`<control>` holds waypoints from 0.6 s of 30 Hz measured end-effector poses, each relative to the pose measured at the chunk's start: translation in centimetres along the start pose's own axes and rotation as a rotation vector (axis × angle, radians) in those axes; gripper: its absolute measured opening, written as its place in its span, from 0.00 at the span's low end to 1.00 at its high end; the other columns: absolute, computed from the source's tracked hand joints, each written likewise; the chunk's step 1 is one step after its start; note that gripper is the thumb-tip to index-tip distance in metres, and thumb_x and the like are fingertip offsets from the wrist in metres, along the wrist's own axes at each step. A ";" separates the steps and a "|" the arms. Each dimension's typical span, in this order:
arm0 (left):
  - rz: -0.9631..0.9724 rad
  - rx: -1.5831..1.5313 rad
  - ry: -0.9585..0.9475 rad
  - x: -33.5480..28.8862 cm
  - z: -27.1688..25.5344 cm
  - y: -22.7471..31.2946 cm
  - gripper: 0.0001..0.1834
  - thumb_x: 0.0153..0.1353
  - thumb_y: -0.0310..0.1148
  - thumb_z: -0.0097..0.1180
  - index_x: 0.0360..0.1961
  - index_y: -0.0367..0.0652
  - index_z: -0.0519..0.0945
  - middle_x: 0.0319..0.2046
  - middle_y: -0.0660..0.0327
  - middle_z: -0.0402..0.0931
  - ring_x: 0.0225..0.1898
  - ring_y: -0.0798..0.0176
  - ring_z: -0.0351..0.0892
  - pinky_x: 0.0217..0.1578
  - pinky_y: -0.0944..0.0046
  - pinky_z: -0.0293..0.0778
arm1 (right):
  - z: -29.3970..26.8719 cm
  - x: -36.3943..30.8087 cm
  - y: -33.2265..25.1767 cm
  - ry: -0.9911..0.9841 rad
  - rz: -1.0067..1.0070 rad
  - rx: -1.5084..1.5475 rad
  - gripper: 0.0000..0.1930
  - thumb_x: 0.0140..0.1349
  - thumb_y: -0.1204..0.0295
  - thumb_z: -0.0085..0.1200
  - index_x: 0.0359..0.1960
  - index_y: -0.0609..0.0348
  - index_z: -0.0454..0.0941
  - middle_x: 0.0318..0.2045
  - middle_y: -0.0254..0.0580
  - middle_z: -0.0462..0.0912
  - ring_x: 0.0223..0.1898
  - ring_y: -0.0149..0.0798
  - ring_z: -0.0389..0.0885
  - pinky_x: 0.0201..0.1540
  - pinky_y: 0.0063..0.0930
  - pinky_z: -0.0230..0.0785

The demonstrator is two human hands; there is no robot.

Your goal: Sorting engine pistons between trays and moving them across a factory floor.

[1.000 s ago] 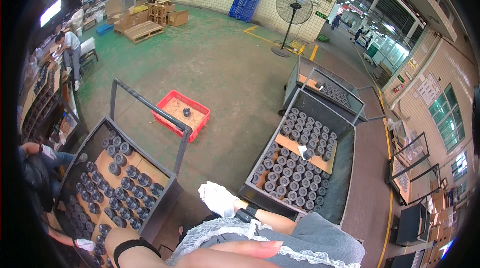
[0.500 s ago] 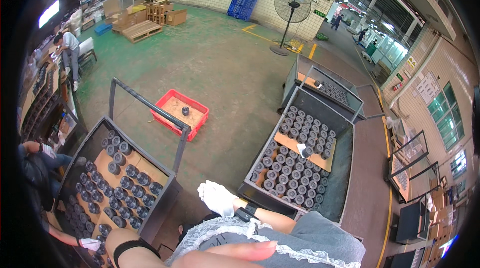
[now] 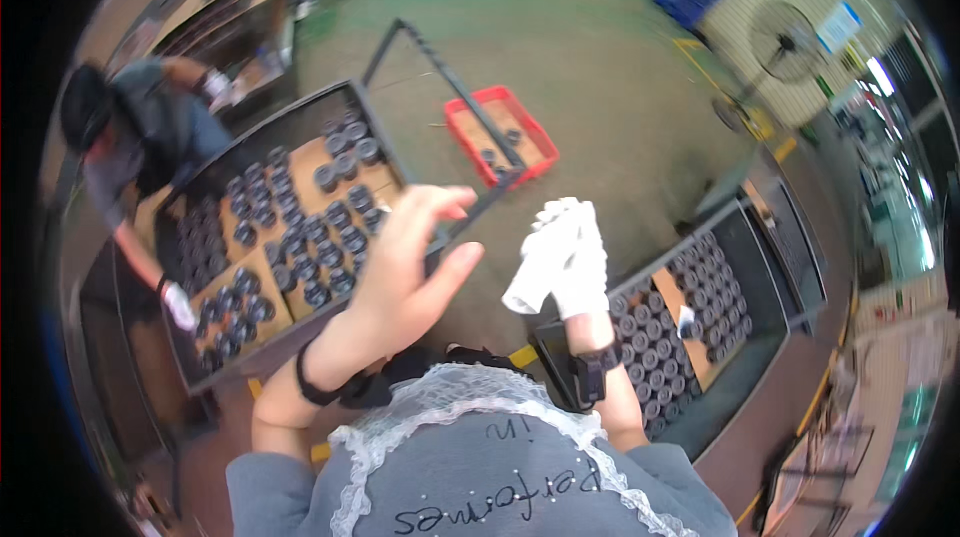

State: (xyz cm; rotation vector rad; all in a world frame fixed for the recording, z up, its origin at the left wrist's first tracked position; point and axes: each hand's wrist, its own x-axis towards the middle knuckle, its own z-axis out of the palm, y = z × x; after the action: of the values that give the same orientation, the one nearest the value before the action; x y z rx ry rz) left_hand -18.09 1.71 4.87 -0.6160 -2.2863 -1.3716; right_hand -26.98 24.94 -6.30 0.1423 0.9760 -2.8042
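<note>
My left hand [image 3: 405, 272] is bare, with a dark band at the wrist. Its fingers are bent but apart from the thumb, and nothing is between them. My right hand [image 3: 582, 272] wears a white glove, and a dark watch is strapped to that wrist. Its fingers are closed around a loose white glove [image 3: 530, 282], whose cuff end hangs toward my left hand. A gap lies between the two hands. Both are held in front of my body, between two metal carts, touching neither load as far as I can see.
The left cart [image 3: 300, 345] carries dark round metal parts [image 3: 315, 257] on cardboard; a co-worker [image 3: 150, 137] in white gloves reaches into it. Similar parts fill the right cart [image 3: 745, 377]. A red crate [image 3: 545, 145] with a few parts sits on the floor beyond the left cart's handle [image 3: 440, 67].
My view has swung left. My bare left hand has risen from low near my body to beside the gloved right hand. The loose glove now shows. The co-worker is further into view.
</note>
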 end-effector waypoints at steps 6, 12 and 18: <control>-0.411 0.137 -0.344 -10.4 4.9 -5.7 0.18 0.58 0.43 0.64 0.39 0.38 0.81 0.40 0.52 0.76 0.45 0.49 0.76 0.49 0.57 0.71 | 3.7 -1.5 3.3 0.025 -0.017 -0.039 0.18 0.72 0.53 0.43 0.48 0.55 0.71 0.40 0.37 0.77 0.40 0.34 0.74 0.41 0.36 0.73; -0.613 -0.340 -0.106 -10.7 10.4 -7.0 0.18 0.62 0.41 0.64 0.45 0.37 0.83 0.41 0.57 0.78 0.43 0.62 0.79 0.47 0.64 0.75 | 3.8 -0.2 4.9 0.002 -0.100 -0.209 0.19 0.73 0.55 0.40 0.49 0.59 0.69 0.40 0.39 0.77 0.43 0.34 0.74 0.51 0.32 0.67; -0.691 -0.629 0.253 -8.6 12.5 -8.7 0.12 0.71 0.33 0.51 0.40 0.34 0.80 0.37 0.66 0.78 0.40 0.75 0.74 0.41 0.70 0.71 | 0.1 0.8 5.2 -0.105 0.027 -0.280 0.20 0.73 0.55 0.41 0.51 0.59 0.70 0.42 0.39 0.76 0.45 0.35 0.73 0.51 0.33 0.68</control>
State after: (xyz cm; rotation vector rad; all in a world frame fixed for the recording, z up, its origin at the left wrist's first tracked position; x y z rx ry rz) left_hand -17.33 7.77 -11.53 0.2308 -1.9058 -2.3651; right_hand -26.80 20.81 -9.49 -0.0275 1.3135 -2.5869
